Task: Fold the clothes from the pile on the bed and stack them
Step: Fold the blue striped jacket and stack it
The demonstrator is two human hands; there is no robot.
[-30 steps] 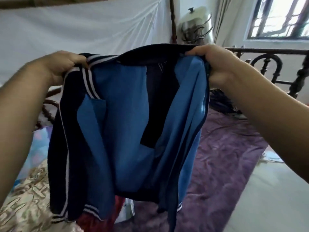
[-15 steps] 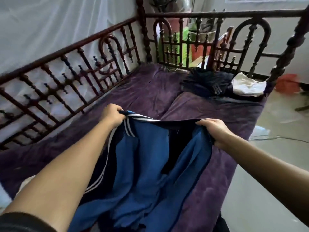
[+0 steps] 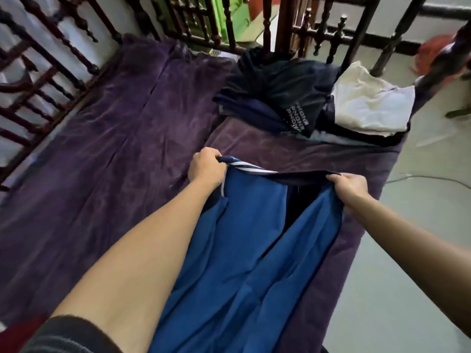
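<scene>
From my remote seat I see the left hand [image 3: 207, 167] gripping the striped corner of the blue garment [image 3: 242, 250], its fingers [image 3: 213, 156] curled tight round the cloth so that the fingertips are buried in the fold. The right hand [image 3: 351, 187] pinches the dark top edge at the other end. I can see its thumb lying along that edge, while the other fingers are tucked behind the fabric and I cannot make them out.

Between the two hands the edge is stretched nearly straight, over the purple blanket [image 3: 102, 161] of the bed, towards its right side. The garment falls from there towards me. My left forearm covers its left side, and its lower end runs off the bottom of the view. Whether the cloth rests on the blanket or hangs just clear of it I cannot tell. A dark panel shows in the gap at the middle, too shadowed to read.

At the far end of the bed lies a heap of dark clothes [image 3: 275, 93], their pieces hard to tell apart, with white lettering that I cannot read. A crumpled white garment [image 3: 369, 108] lies just beside it, by the carved wooden rail [image 3: 51, 59]. An orange shape [image 3: 433, 50] beyond the bedpost is blurred.
</scene>
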